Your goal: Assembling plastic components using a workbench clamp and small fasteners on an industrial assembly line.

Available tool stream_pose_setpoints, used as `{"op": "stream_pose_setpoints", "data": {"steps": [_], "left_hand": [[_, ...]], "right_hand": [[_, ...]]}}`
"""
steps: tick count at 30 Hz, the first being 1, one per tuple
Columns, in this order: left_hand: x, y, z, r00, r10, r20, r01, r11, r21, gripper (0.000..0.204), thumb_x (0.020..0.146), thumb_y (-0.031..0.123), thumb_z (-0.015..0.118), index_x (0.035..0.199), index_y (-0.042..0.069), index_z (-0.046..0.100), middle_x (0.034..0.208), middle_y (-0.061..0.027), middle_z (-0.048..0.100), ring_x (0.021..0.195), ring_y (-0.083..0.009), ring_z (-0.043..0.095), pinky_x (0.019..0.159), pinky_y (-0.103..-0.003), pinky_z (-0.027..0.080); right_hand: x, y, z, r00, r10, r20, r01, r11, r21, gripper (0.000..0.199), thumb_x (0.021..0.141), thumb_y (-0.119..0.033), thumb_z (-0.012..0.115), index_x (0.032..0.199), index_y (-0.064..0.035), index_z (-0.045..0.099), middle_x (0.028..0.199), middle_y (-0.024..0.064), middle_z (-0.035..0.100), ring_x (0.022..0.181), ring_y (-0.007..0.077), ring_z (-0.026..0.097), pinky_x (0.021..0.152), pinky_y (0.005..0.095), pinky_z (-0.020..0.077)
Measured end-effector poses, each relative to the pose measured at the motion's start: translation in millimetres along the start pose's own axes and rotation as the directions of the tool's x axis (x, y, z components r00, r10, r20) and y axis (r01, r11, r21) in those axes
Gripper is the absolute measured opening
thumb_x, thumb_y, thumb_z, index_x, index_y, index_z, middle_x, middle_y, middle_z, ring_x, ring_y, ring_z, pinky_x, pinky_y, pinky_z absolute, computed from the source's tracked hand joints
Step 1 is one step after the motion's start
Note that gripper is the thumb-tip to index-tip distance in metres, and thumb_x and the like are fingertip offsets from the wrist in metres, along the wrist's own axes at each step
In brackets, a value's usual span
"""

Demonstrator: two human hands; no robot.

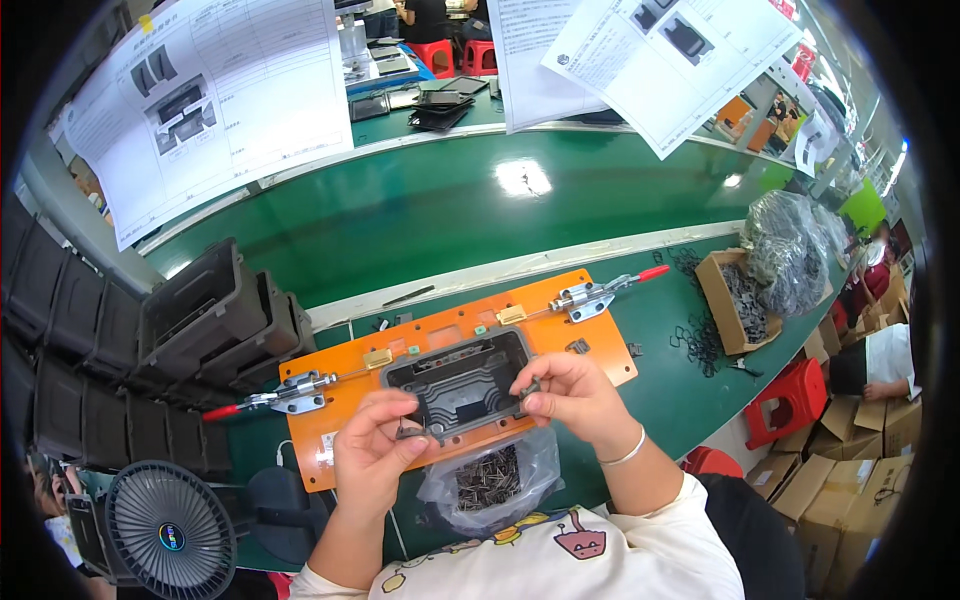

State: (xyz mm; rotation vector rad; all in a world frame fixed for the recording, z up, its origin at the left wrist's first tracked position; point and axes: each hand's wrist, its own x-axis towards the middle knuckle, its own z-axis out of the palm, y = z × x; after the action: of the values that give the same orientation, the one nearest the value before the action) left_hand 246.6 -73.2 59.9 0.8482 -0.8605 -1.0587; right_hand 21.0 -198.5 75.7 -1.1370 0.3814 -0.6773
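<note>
A dark grey rectangular plastic housing sits open side up in an orange fixture plate. At the housing's near left corner, my left hand is closed in a pinch on a small dark grey plastic piece. My right hand pinches another small dark piece beside the housing's right wall. Fingers partly cover both pieces, so their exact kind is hidden. Toggle clamps with red handles, the left clamp and the right clamp, are mounted on the plate.
Near me lies a clear plastic bag of screws. Stacked dark bins stand at left, above a fan. A cardboard box of small black parts and black rings are at right. Paper sheets hang ahead.
</note>
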Motion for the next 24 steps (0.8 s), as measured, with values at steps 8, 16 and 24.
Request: {"op": "stream_pose_setpoints", "data": {"steps": [8, 16, 24], "left_hand": [[6.9, 2.7, -21.4, 0.998, 0.054, -0.039, -0.053, 0.998, 0.04, 0.022, 0.082, -0.01, 0.063, 0.103, -0.005, 0.062, 0.101, -0.0164, 0.063, 0.081, -0.017, 0.066, 0.066, -0.026, 0.055], [5.1, -22.0, -11.3, 0.98, 0.188, -0.064, -0.134, 0.863, 0.487, 0.027, 0.09, -0.001, 0.059, 0.117, -0.001, 0.062, 0.086, -0.0046, 0.053, 0.07, -0.009, 0.057, 0.061, -0.019, 0.046], [0.8, -38.2, -11.1, 0.962, 0.216, -0.165, -0.151, 0.93, 0.336, 0.025, 0.089, -0.002, 0.061, 0.113, -0.003, 0.053, 0.087, -0.0057, 0.055, 0.071, -0.0096, 0.057, 0.063, -0.02, 0.049]], "right_hand": [[49.7, -30.5, -22.2, 0.991, 0.057, -0.118, -0.097, 0.925, -0.368, 0.018, 0.086, 0.003, 0.06, 0.103, -0.0002, 0.066, 0.103, 0.0152, 0.065, 0.09, 0.0226, 0.064, 0.081, 0.035, 0.0513], [107.9, -25.3, -28.0, 0.995, -0.071, 0.075, 0.095, 0.328, -0.94, 0.024, 0.075, -0.001, 0.072, 0.098, -0.0001, 0.067, 0.076, 0.0142, 0.066, 0.071, 0.03, 0.064, 0.066, 0.0357, 0.0516], [113.5, -10.4, -41.8, 0.991, -0.085, 0.104, 0.127, 0.33, -0.935, 0.013, 0.074, -0.005, 0.075, 0.086, -0.0013, 0.071, 0.079, 0.0109, 0.061, 0.074, 0.0239, 0.06, 0.066, 0.0329, 0.0498]]}}
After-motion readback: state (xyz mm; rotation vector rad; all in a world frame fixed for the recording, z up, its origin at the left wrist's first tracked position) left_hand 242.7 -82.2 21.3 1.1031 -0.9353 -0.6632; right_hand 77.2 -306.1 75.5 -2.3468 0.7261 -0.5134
